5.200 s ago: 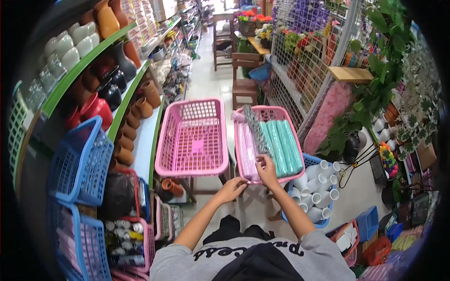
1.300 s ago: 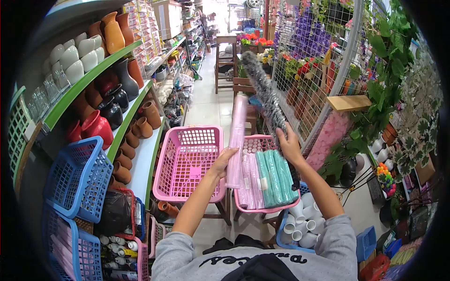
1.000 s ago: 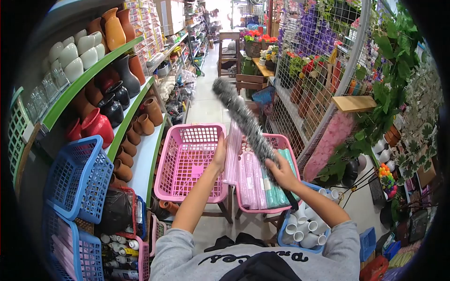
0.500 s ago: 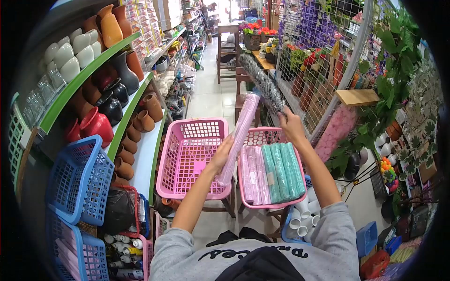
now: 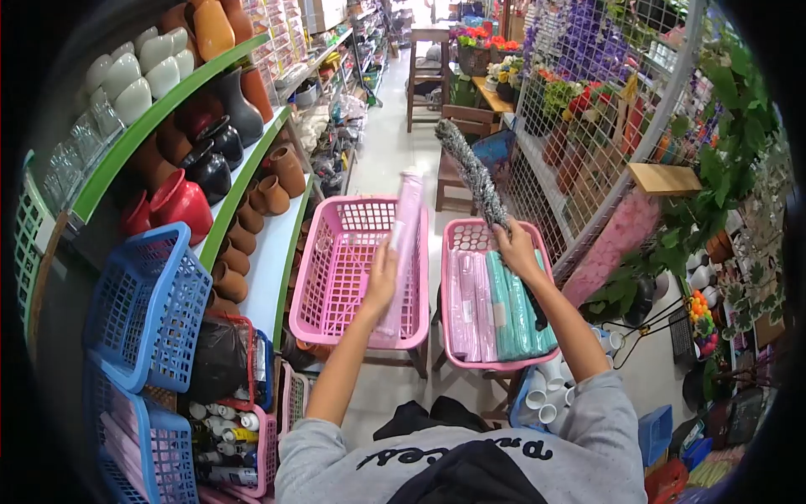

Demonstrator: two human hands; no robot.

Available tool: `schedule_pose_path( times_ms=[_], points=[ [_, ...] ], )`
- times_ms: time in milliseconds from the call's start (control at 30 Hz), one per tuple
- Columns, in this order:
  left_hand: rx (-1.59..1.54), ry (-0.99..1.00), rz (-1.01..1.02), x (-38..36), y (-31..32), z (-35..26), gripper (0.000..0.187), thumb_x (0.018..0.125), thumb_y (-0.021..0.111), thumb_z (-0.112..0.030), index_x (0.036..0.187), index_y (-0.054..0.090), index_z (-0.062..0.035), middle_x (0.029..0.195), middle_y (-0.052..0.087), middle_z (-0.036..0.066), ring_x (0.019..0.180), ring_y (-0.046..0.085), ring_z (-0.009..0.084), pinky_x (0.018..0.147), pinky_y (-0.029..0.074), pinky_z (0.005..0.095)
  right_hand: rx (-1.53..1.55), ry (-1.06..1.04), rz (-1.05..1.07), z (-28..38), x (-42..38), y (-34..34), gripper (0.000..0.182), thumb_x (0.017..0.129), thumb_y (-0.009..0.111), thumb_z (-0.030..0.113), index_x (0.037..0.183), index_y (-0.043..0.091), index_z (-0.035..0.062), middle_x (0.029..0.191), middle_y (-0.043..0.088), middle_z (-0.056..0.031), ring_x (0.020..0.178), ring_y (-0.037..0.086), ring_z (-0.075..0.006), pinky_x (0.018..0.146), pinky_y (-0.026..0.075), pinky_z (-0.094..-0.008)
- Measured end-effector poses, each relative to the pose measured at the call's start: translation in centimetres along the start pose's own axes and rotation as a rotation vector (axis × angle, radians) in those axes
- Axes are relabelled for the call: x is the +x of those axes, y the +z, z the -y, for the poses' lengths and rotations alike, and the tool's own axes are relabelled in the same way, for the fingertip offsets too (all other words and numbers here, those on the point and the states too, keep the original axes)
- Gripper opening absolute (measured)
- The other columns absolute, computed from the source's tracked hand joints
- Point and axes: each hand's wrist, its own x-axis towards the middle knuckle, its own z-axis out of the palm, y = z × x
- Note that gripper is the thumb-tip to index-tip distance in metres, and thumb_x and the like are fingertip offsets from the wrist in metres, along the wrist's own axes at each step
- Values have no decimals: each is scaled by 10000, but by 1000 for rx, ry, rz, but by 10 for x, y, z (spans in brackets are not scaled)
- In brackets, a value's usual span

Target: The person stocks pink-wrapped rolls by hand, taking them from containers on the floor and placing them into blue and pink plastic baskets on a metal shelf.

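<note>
My left hand [image 5: 382,277] is wrapped round a long pink plastic-wrapped roll [image 5: 408,220], tilted nearly upright over the right side of a pink basket [image 5: 323,328]. No other roll shows inside that basket. In my right hand [image 5: 515,244] is a grey fluffy duster [image 5: 470,172], its head pointing up and forward. Below it stands a second pink basket [image 5: 495,364] holding several pink rolls [image 5: 466,302] and several teal rolls [image 5: 514,307] side by side. A dark handle end shows over the teal rolls.
Shelves of pots and vases [image 5: 252,277] line the left, with blue baskets [image 5: 151,311] beside me. A wire grid [image 5: 554,185] and a wooden board [image 5: 663,178] stand at the right. White cups [image 5: 537,399] sit low behind the second basket.
My left hand has moved the pink roll left, over the first basket. My right hand has brought the duster lower and nearer to the second basket. The view has shifted slightly.
</note>
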Motion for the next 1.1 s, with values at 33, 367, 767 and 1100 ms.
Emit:
schedule_pose_path(
  times_ms=[33,367,767,1100],
  points=[
    [-26,-71,-36,5,-13,6,459,908,378,-259,1294,285,-28,1237,408,170,1142,390,248,957,299,329,87,-55,-19,-9,-5,12,330,839,488,281,1049,514,27,838,605,-195,802,590,-323,718,436,-370],
    [393,-347,166,30,-35,148,697,788,546,-171,1314,136,31,1274,325,266,1193,338,330,984,281,337,276,59,241,-14,-38,65,406,838,504,295,1107,484,-9,950,587,-201,902,570,-270,785,416,-334],
    [615,-301,149,41,-11,168,611,757,570,-136,1242,255,59,981,517,163,840,516,214,717,440,304,310,77,164,-36,-54,48,359,839,512,248,1080,494,-18,912,599,-165,832,569,-208,749,422,-310],
    [417,241,402,15,133,60,243,763,540,-146,931,536,29,842,557,191,790,562,279,708,450,352,354,137,-58,-64,-78,-4,352,856,500,251,1068,508,-29,937,596,-122,854,542,-168,784,405,-291]
  ],
)
